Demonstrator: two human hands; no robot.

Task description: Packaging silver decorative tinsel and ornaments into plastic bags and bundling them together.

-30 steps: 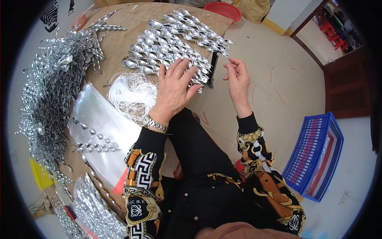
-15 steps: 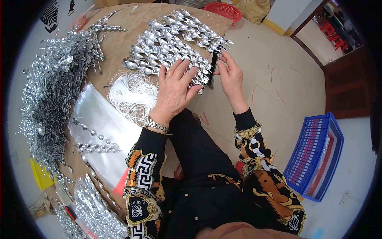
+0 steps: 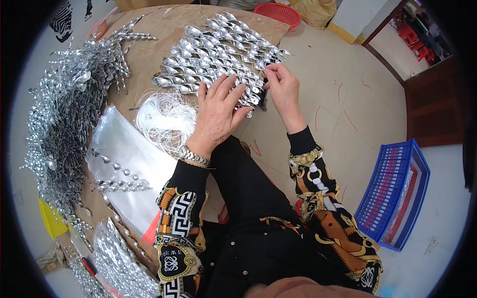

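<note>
Shiny silver twisted spirals [image 3: 198, 57] lie side by side in rows across the far part of the wooden table [image 3: 144, 59]. My left hand [image 3: 217, 111] rests flat on their near right ends, fingers spread. Just right of those ends, my right hand [image 3: 283, 94] has thumb and forefinger pinched together near a dark strip at the table's edge. Whatever is between those fingertips is too small to make out. Beside my left wrist sits a loose coil of white string [image 3: 164, 119].
A large heap of silver spirals [image 3: 69, 114] lines the table's left side. Clear plastic bags [image 3: 124, 144] carry a few loose spirals. Bagged spirals [image 3: 119, 253] lie near left. A red basket [image 3: 278, 16] is beyond the table, and a blue crate [image 3: 382, 193] stands at the right.
My right hand has shifted slightly left, and its fingers have closed from a loose spread into a pinch by the spiral ends. My left hand stays almost still.
</note>
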